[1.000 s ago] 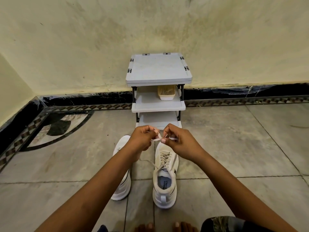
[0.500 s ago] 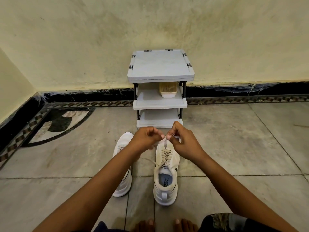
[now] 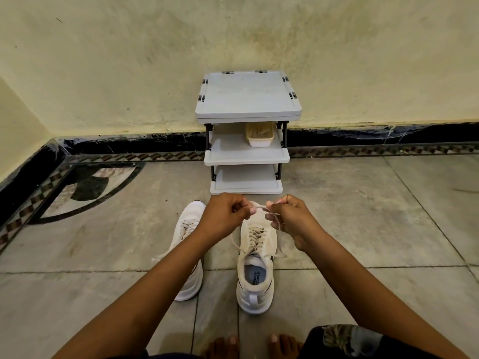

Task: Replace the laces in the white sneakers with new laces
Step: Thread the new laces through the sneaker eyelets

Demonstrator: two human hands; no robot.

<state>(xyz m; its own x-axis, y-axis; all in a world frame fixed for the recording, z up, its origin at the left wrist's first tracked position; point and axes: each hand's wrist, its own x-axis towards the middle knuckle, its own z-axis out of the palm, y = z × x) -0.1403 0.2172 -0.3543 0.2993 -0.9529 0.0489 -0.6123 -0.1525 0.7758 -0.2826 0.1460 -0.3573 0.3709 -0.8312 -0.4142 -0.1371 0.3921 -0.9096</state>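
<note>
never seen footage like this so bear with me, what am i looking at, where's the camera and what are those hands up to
There is no machine here. A person wears one wide-angle camera on their head, which looks forward and down, so you see their own arms reaching into the picture. That is the only view.

The person sits on a tiled floor, with their bare toes just showing at the bottom edge. Two white sneakers stand in front of them: the right sneaker with its opening facing the camera, and the left sneaker partly hidden under the left arm.

The left hand and the right hand each pinch a pale lace, stretched between them above the right sneaker's toe. I cannot tell whether it is old or new.

Against the wall stands a small grey shelf rack with a little tray on its middle shelf.
</note>
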